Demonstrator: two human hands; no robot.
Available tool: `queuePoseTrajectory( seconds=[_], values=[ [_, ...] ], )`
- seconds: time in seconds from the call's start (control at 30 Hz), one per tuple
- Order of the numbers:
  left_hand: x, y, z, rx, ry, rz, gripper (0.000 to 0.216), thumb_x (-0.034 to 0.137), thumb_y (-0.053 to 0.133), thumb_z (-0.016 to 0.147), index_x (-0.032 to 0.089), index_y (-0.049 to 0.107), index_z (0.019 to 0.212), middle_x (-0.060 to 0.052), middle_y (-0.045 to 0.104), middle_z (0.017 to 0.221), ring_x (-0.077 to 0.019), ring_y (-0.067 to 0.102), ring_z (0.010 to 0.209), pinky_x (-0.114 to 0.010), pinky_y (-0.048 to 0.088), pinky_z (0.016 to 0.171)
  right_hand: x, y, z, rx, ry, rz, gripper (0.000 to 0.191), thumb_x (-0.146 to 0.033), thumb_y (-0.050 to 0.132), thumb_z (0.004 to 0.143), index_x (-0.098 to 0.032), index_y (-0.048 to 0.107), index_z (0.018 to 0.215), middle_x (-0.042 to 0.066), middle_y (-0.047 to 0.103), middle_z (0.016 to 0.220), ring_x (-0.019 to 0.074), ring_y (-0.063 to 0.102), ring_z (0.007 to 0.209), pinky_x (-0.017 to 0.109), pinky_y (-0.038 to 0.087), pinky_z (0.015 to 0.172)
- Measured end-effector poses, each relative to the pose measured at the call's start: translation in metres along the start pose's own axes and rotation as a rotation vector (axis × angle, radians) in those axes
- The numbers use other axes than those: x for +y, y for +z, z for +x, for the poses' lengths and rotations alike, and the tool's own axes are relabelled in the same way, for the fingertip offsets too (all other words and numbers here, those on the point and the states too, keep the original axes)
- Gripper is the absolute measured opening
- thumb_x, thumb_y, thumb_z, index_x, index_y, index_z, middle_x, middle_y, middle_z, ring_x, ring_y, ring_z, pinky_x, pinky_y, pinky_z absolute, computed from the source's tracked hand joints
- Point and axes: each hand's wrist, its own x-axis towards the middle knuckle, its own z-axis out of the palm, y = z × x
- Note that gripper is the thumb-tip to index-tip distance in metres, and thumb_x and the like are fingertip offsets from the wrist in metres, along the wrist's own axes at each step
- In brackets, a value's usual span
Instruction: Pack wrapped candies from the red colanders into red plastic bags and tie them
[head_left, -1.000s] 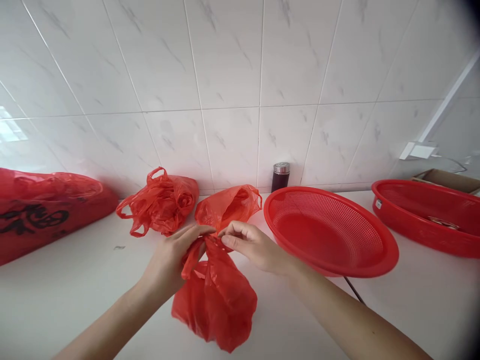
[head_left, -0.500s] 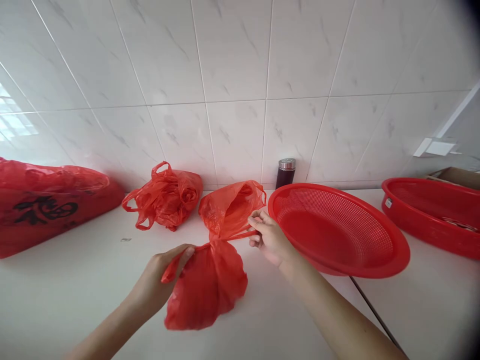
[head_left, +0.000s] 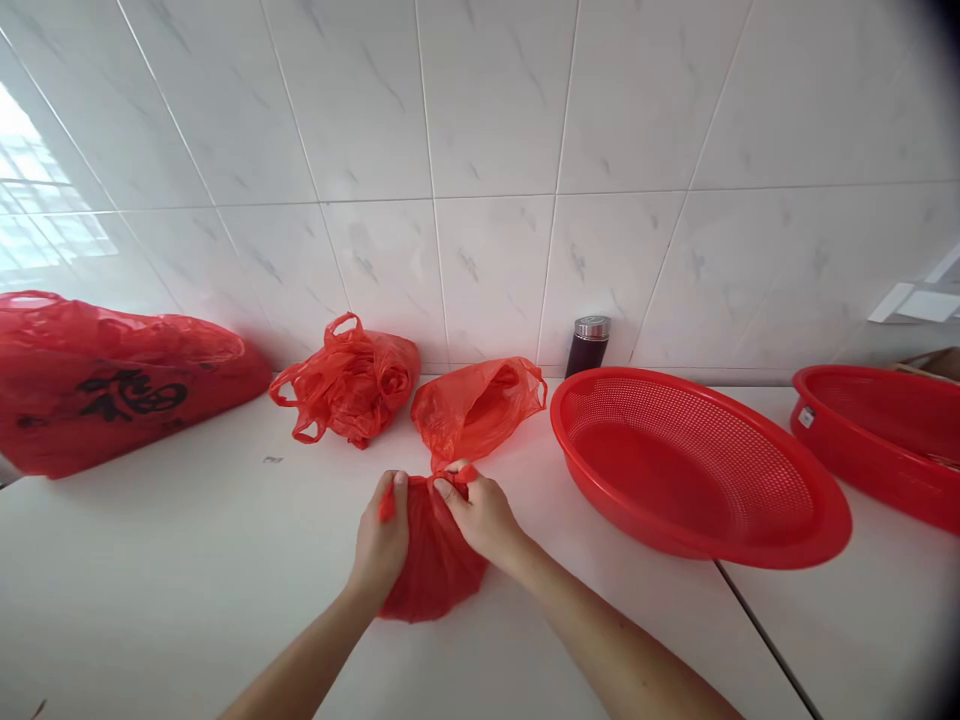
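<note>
A small red plastic bag (head_left: 433, 555) lies on the white counter (head_left: 150, 580) in front of me. My left hand (head_left: 384, 545) is closed on one of the bag's handles at its top left. My right hand (head_left: 480, 512) pinches the other handle at its top right. Both hands sit close together over the bag's gathered mouth. Just behind them lies another red bag (head_left: 476, 408) with its mouth open toward the right.
A crumpled red bag (head_left: 351, 380) lies further left, and a large red bag with black lettering (head_left: 112, 385) at the far left. A red perforated basket (head_left: 690, 465) stands right, a second red basket (head_left: 885, 430) beyond it. A dark metal-capped bottle (head_left: 587, 345) stands against the tiled wall.
My hands had pulled the bag's handles wide apart; now they have come back together over the bag's mouth. The bag looks tighter and smaller. The view has shifted slightly right.
</note>
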Motion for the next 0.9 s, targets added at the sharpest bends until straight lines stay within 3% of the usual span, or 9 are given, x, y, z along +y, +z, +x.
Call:
queuePoseTrajectory(
  seconds=[0.1, 0.27, 0.47, 0.57, 0.67, 0.9],
  values=[
    [-0.011, 0.007, 0.009, -0.027, 0.029, 0.19, 0.032, 0.047, 0.023, 0.098, 0.027, 0.046, 0.087, 0.003, 0.058, 0.064, -0.0178, 0.054, 0.057, -0.026, 0.037, 0.055, 0.012, 0.007, -0.001, 0.005, 0.005, -0.343, 0.037, -0.042, 0.029, 0.102, -0.023, 0.06, 0.104, 0.002, 0.069, 0.075, 0.0185, 0.064, 0.069, 0.028, 0.037, 0.064],
    [-0.024, 0.01, 0.035, -0.158, 0.135, 0.504, 0.014, 0.029, 0.043, 0.092, 0.026, 0.056, 0.089, -0.001, 0.063, 0.071, -0.0182, 0.055, 0.062, -0.029, 0.032, 0.059, 0.04, 0.002, 0.008, -0.026, 0.056, -0.461, 0.029, -0.032, 0.035, 0.099, -0.024, 0.063, 0.102, 0.003, 0.072, 0.076, 0.0201, 0.063, 0.065, 0.028, 0.031, 0.058],
    [-0.027, 0.019, 0.054, -0.264, 0.168, 0.69, 0.029, 0.042, 0.05, 0.095, 0.016, 0.062, 0.097, -0.001, 0.063, 0.079, -0.0149, 0.059, 0.068, -0.034, 0.049, 0.07, 0.058, 0.01, 0.015, -0.03, 0.057, -0.537, 0.024, -0.016, 0.041, 0.093, -0.019, 0.064, 0.097, 0.009, 0.073, 0.086, 0.0224, 0.064, 0.072, 0.03, 0.031, 0.06],
    [-0.029, 0.019, 0.056, -0.255, 0.164, 0.709, 0.032, 0.045, 0.05, 0.095, 0.016, 0.063, 0.098, -0.002, 0.064, 0.081, -0.0148, 0.06, 0.07, -0.034, 0.05, 0.071, 0.058, 0.011, 0.013, 0.01, 0.036, -0.509, 0.024, -0.023, 0.04, 0.097, -0.02, 0.064, 0.098, 0.008, 0.072, 0.089, 0.0218, 0.064, 0.078, 0.029, 0.034, 0.064],
    [-0.029, 0.016, 0.054, -0.225, 0.167, 0.666, 0.037, 0.047, 0.041, 0.098, 0.017, 0.062, 0.092, -0.002, 0.064, 0.08, -0.0147, 0.058, 0.067, -0.032, 0.047, 0.066, 0.055, 0.006, 0.008, 0.074, 0.001, -0.432, 0.034, -0.035, 0.03, 0.102, -0.023, 0.062, 0.099, 0.004, 0.07, 0.093, 0.0192, 0.063, 0.084, 0.028, 0.038, 0.07],
    [-0.033, -0.003, 0.042, -0.122, 0.122, 0.494, 0.046, 0.051, 0.02, 0.098, 0.025, 0.049, 0.072, -0.001, 0.063, 0.071, -0.0194, 0.056, 0.065, -0.028, 0.035, 0.059, 0.046, 0.0, -0.002, 0.17, -0.041, -0.246, 0.046, -0.044, 0.024, 0.102, -0.022, 0.057, 0.081, 0.005, 0.065, 0.087, 0.0199, 0.058, 0.085, 0.029, 0.04, 0.076]
  ],
)
